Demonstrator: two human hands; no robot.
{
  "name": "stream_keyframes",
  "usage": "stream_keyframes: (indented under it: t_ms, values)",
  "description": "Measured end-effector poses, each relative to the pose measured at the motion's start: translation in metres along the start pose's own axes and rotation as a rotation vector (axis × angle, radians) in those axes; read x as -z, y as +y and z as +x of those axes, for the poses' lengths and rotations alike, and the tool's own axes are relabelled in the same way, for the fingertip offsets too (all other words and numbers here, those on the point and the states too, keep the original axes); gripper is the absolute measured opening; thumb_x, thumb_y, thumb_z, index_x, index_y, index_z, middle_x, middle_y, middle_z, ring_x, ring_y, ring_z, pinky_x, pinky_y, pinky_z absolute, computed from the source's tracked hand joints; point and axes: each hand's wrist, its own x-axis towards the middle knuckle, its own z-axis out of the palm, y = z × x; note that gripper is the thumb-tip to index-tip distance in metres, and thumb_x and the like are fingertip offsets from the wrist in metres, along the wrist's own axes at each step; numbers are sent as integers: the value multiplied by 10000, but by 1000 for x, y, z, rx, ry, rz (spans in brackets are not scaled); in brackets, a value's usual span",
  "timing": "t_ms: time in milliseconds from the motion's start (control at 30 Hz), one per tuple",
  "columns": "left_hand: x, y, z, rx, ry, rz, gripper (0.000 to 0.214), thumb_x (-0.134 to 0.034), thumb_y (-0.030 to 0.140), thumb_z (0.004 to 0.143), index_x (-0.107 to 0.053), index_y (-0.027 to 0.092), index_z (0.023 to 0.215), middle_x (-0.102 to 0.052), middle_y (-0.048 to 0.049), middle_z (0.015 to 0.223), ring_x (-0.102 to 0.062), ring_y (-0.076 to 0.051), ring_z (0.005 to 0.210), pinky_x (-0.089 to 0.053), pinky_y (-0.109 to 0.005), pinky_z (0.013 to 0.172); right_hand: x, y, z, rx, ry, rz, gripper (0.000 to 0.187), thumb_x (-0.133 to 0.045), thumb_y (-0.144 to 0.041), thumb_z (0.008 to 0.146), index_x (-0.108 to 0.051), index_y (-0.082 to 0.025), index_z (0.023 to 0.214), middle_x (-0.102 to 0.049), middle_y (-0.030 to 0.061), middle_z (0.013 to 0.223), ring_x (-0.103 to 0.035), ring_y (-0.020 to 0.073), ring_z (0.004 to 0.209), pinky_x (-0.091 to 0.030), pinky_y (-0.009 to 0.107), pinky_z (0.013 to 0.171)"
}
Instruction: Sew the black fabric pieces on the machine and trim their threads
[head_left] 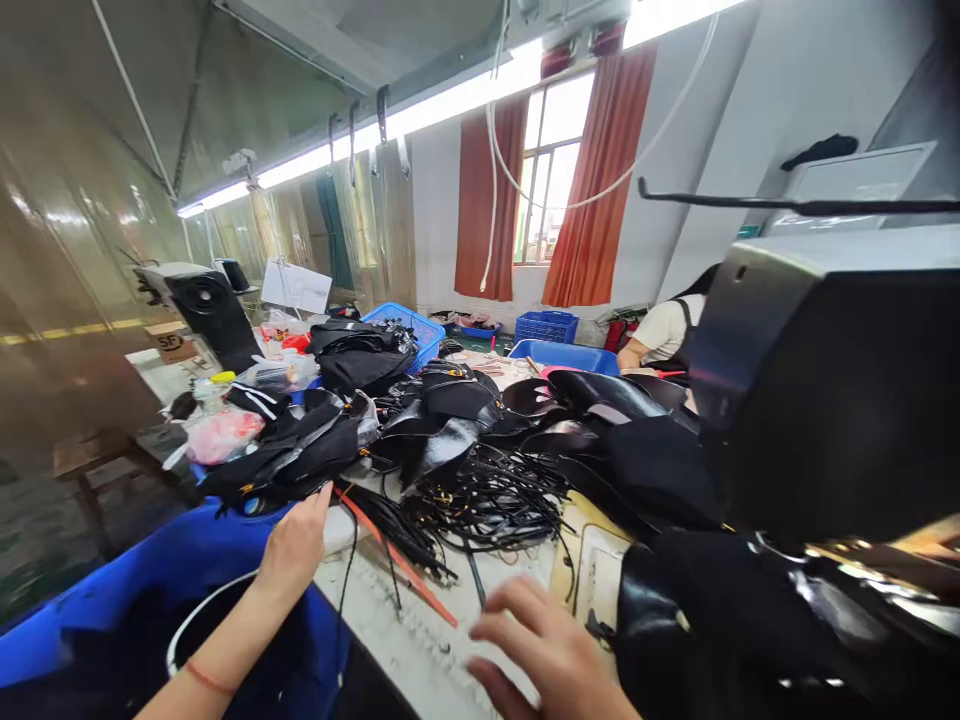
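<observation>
My left hand [298, 540] reaches to the edge of a pile of black fabric pieces [322, 445], fingertips against it. Its fingers point away from me and lie partly against the cloth, so what they grip, if anything, is hidden. Above the near table edge hangs my right hand [544, 640], slightly blurred, with fingers apart and nothing in them. Between the hands lie a bundle of thin black cords [495, 500] and a flat orange-red strip [397, 560]. Black glossy pieces [450, 445] are heaped behind the cords.
A sewing machine [825, 400] stands close at right, with black material [712, 600] below it. A blue bin [187, 550] sits lower left. Blue baskets [409, 330] and another machine [202, 300] are farther back. A person [667, 330] sits across the table at right.
</observation>
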Motion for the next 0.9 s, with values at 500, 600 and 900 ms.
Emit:
stream_keyframes:
  t_ms: [500,600,900]
  values:
    - [-32,-19,55,-137,40,-164,138,-537,172,917,-650,129,982,-658,-71,1163,-643,-170,986,-513,-359,878,-185,59,191,-501,-333,-70,420,-727,-347,747,-650,-111,1086,-645,164,1098,-645,273,989,-505,353,841]
    - [-30,-19,55,-144,92,-117,191,-489,129,903,-640,118,1021,-641,-112,1166,-612,-222,1061,-468,-376,943,-185,60,189,-562,-353,-127,279,-635,-289,851,-633,-118,1071,-664,116,1069,-655,222,963,-518,362,836]
    - [-14,-32,57,-70,128,37,226,-408,166,943,-628,117,956,-671,-99,939,-666,-227,871,-526,-368,772,-172,37,180,-584,-342,-241,198,-475,-99,921,-619,-99,1056,-702,124,994,-676,238,933,-514,361,804]
